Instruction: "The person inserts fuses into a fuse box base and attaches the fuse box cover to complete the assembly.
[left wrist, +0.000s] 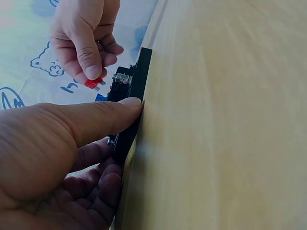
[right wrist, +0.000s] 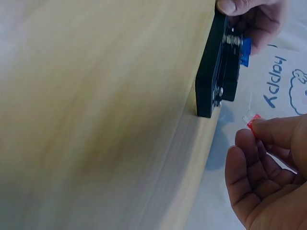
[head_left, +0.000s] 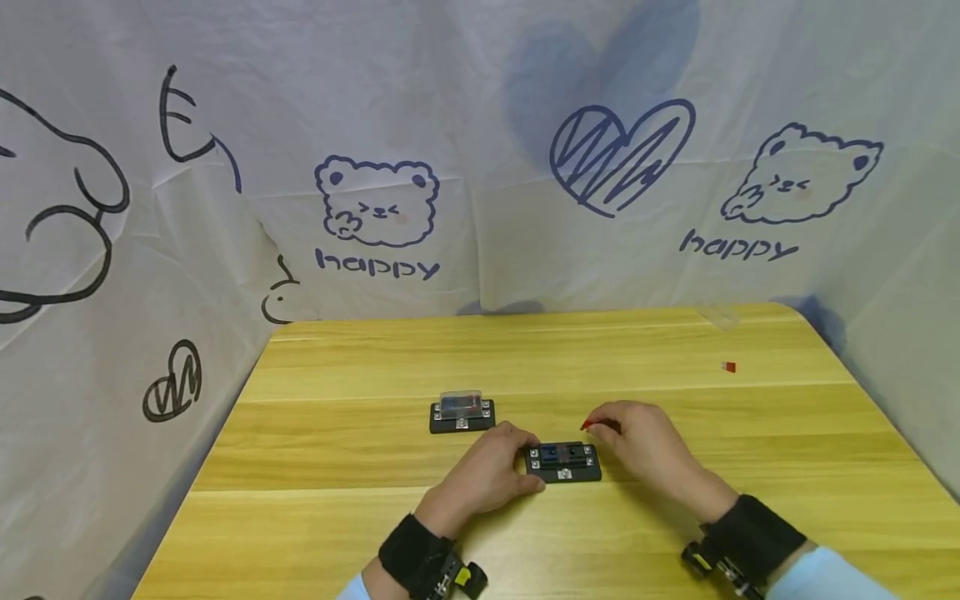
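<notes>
A black fuse block [head_left: 564,455] lies on the table with its top uncovered and metal screw terminals along its edges. A blue blade fuse [right wrist: 246,51] stands in it toward its left end. My left hand [head_left: 483,471] holds the block's left end, thumb on the near side and fingers at the far side. Between thumb and fingertip my right hand [head_left: 648,446] pinches a red blade fuse [left wrist: 93,84], its metal prongs showing. That fuse is apart from the block, just beyond its right end.
Behind and to the left sits a second fuse block [head_left: 461,406] with a clear cover on. Another red fuse [head_left: 729,367] lies at the right of the wooden table [head_left: 337,454]. A clear plastic piece [head_left: 718,315] lies at the back edge, before a drawn-on white cloth [head_left: 495,225].
</notes>
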A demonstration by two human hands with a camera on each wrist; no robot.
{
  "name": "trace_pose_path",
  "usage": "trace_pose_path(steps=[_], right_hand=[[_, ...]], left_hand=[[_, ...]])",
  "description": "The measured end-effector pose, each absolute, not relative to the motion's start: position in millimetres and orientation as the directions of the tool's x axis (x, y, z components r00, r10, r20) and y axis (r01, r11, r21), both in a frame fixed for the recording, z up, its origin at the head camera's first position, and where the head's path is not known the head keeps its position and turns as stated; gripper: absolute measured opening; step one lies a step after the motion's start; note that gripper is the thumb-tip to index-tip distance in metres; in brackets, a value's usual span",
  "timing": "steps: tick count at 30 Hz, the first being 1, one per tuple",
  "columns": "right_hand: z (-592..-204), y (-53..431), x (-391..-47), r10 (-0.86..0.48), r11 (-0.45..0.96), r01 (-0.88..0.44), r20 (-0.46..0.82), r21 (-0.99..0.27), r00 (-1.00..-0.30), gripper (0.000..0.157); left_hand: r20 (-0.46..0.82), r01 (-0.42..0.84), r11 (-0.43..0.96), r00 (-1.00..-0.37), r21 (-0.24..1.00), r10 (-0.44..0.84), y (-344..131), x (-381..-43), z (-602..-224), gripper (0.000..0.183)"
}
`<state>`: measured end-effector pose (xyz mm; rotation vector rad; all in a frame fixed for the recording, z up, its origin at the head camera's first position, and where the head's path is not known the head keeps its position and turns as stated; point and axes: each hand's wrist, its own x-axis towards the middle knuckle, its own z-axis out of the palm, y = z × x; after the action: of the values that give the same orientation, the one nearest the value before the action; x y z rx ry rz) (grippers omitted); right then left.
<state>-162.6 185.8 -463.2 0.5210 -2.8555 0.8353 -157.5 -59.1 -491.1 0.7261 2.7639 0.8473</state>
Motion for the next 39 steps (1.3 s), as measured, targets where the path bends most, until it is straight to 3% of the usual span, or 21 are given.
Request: trace_pose_path(steps=[26, 39], right_hand=[[-468, 168, -155, -0.399, 0.800, -0.487, 0.294, -0.351, -0.868, 0.006], [-468, 168, -154, -0.396, 0.804, -0.478, 0.280, -0.353, -0.874, 0.011]], left_hand=[[-0.004, 0.402, 0.720, -0.872, 0.566, 0.490, -59, -157, -491, 0.053], [0.000, 0.405, 0.725, -0.873, 0.558, 0.488, -58, -157, -492, 0.053]])
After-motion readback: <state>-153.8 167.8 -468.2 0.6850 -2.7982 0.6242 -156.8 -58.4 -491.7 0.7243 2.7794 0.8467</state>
